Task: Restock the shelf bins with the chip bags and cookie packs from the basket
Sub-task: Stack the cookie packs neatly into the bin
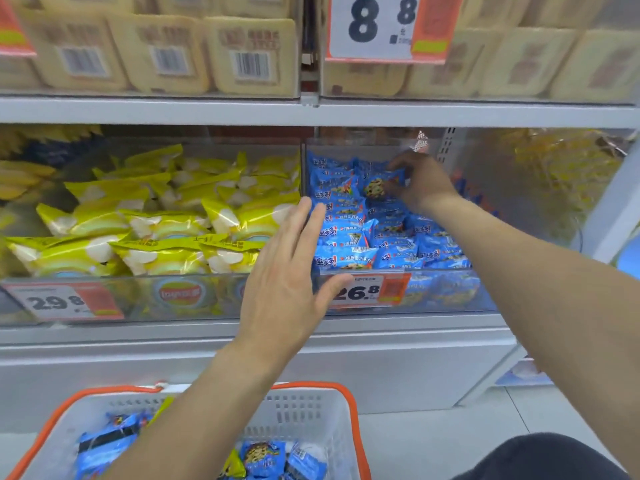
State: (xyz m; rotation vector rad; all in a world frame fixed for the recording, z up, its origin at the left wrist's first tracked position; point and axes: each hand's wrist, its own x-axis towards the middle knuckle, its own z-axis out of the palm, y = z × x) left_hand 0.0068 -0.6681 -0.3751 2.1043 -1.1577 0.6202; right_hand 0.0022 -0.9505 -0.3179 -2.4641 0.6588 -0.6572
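My right hand reaches deep into the clear bin of blue cookie packs and pinches one blue cookie pack lying on top of the pile. My left hand hovers with fingers straight and spread in front of the divider between that bin and the bin of yellow chip bags; it holds nothing. Below, the white basket with an orange rim holds several blue cookie packs and a yellow chip bag, partly hidden by my left forearm.
The shelf above holds bins of beige packs behind an 8.8 price tag. Price tags 29.8 and 26.8 hang on the bin fronts. A bin of yellow packs stands to the right. A shelf upright rises at the right edge.
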